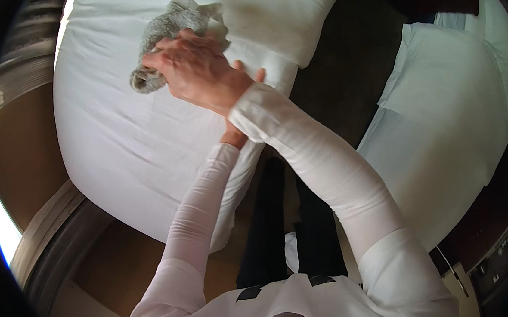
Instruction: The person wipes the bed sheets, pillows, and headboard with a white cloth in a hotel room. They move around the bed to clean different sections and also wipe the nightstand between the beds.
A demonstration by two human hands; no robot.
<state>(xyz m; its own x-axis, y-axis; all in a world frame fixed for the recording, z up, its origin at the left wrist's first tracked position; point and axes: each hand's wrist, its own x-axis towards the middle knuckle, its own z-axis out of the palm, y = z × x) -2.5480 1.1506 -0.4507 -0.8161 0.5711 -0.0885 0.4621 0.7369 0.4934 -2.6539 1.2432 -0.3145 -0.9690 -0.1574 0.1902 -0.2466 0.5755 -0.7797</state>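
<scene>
My right hand [198, 70] is closed around a crumpled grey fuzzy cloth [175, 20], over the white sheet of a bed [124, 138]. One end of the cloth is rolled up below my fingers; a paler flap shows on its far side. Crossing under my right wrist, my left hand [237, 132] rests at the bed's right edge. Two of its fingertips show apart beyond the right cuff; the palm and other fingers are hidden.
Across a dark floor gap [334, 75], a second bed [436, 143] bears a white pillow [443, 71]. Curtains [53, 227] hang at the lower left. A cable [453, 268] and a panel with sockets or switches [495, 252] are at the lower right.
</scene>
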